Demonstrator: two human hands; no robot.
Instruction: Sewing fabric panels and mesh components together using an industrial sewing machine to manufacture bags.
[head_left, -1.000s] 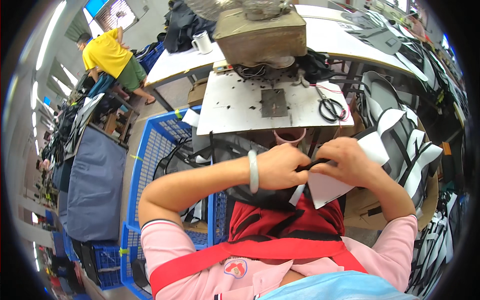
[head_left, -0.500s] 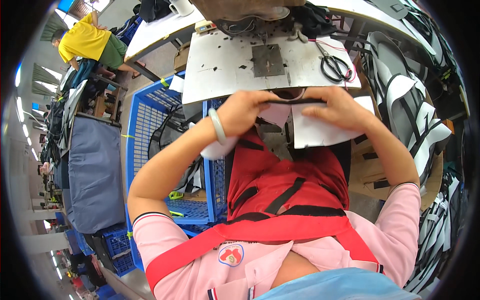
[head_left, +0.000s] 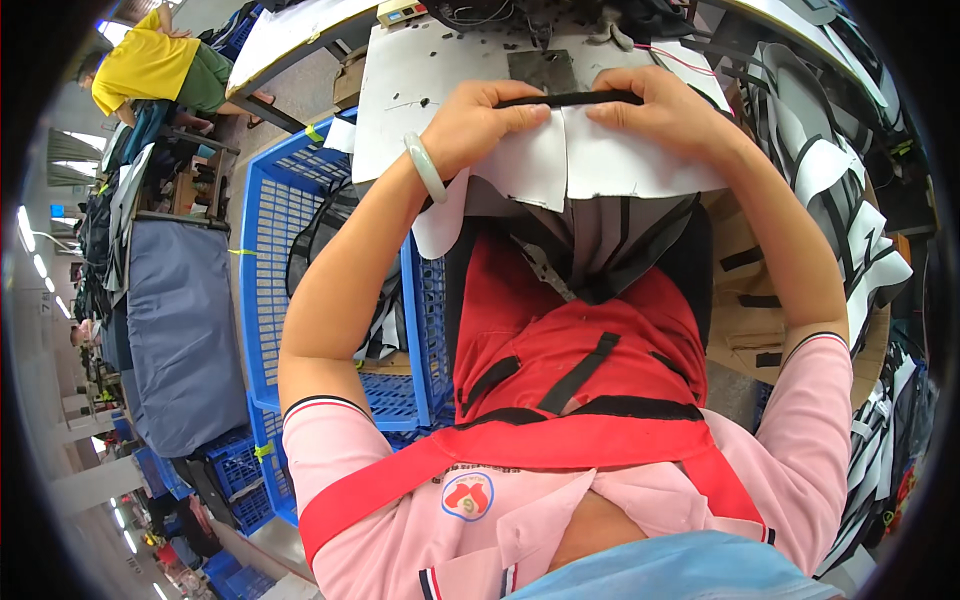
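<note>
Both hands are raised over the near edge of a white work table (head_left: 385, 120), holding up a white fabric piece (head_left: 640, 160) with a black bound top edge. My left hand (head_left: 478, 125) pinches that edge at the left, thumb along its near side. At the other end my right hand (head_left: 665, 108) pinches it the same way, so the black strip (head_left: 570, 98) runs taut between them. A vertical line divides the white piece into two flaps. Below it, grey and black material (head_left: 600, 240) hangs in folds over my red apron (head_left: 560, 370). A pale bangle (head_left: 424, 168) circles my left wrist.
A metal plate (head_left: 540, 68) is set in the table, with sewing machine parts behind it and dark scraps about. Left stands a blue plastic crate (head_left: 265, 270) containing dark pieces. White and grey cut pieces (head_left: 840, 200) pile up at right. A person in yellow (head_left: 150, 65) stands far left.
Both hands have moved up and away from me, lifting the white piece over the table edge. The black strip is now stretched straight, and folded grey material shows below. The scissors are hidden now.
</note>
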